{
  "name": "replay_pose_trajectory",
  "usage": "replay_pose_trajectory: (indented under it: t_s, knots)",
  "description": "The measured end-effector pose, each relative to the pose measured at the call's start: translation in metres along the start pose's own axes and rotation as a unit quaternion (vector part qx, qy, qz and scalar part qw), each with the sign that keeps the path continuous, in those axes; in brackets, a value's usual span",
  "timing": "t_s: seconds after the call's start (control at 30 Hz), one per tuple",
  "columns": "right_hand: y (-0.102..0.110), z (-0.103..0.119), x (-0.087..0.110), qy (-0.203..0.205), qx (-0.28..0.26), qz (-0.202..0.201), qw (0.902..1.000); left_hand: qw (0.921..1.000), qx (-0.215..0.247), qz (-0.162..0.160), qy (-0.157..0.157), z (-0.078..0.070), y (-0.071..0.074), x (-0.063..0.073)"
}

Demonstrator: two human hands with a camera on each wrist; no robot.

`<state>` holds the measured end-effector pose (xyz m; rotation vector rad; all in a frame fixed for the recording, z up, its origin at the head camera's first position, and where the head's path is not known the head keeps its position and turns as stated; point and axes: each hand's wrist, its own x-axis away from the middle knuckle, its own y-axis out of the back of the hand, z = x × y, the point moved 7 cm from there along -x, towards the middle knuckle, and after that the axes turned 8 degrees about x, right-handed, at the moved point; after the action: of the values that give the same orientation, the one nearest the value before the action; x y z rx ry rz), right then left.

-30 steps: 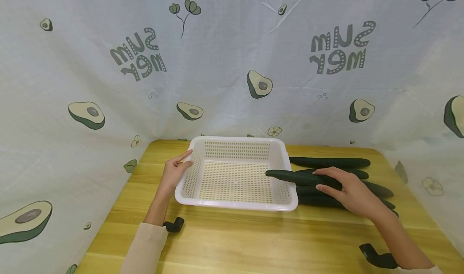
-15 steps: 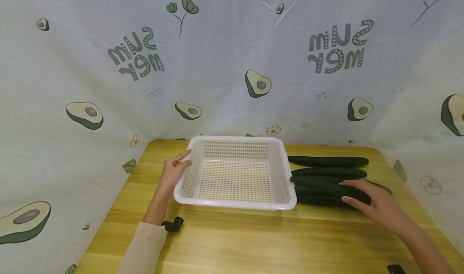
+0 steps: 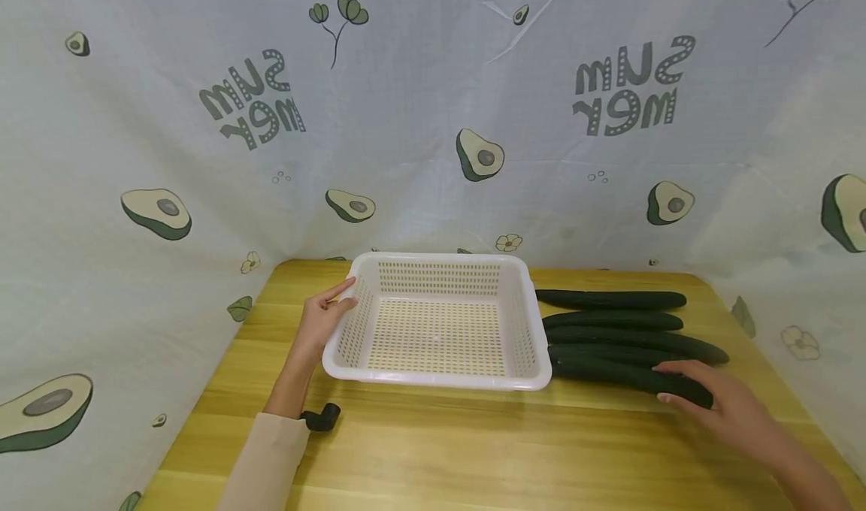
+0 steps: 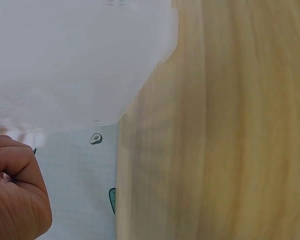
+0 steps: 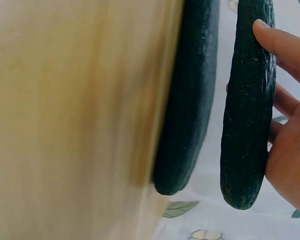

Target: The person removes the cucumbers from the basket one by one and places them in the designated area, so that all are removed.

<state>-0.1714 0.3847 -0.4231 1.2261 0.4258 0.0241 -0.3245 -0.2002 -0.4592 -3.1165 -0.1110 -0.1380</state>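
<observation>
A white plastic basket (image 3: 433, 382) with slotted walls stands on the table, nothing inside it. At its left rim, my left hand (image 3: 323, 322) grips the wall, thumb over the inner side. My right hand (image 3: 727, 409) holds a dark green cucumber (image 3: 625, 376) near its right end, thumb on one side and fingers round the other, as the right wrist view shows. That cucumber lies at the near side of a row of several others, its left tip by the basket's right rim. Another cucumber (image 5: 187, 100) shows beside the held one in the right wrist view.
More cucumbers (image 3: 612, 300) lie side by side to the right of the basket. The wooden table (image 3: 433, 451) runs back to a white cloth (image 3: 406, 120) printed with avocados, which hangs behind and at both sides.
My right hand has drawn the cucumber right and toward me, from over the basket's right rim down to the near side of the row. The left hand keeps its place on the basket.
</observation>
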Motion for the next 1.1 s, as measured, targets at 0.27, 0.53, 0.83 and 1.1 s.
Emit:
replay_pose_trajectory:
  t_s: [0.27,0.53,0.83,1.1]
  knots:
    - [-0.015,0.006,0.004,0.045,-0.022,-0.033,0.9982,1.0,0.007,0.003,0.005,0.0,0.0,-0.003]
    - [-0.027,0.006,0.0,0.037,-0.011,-0.021,0.999,0.9998,0.016,0.005,0.007,0.003,0.0,-0.005]
    - [-0.034,0.006,-0.002,0.049,0.02,-0.043,0.9977,0.9998,0.016,0.006,0.008,0.004,-0.001,-0.004]
    - [-0.037,0.007,-0.003,0.045,0.029,-0.035,0.9979,0.9998,0.018,0.005,0.01,0.002,0.0,-0.003]
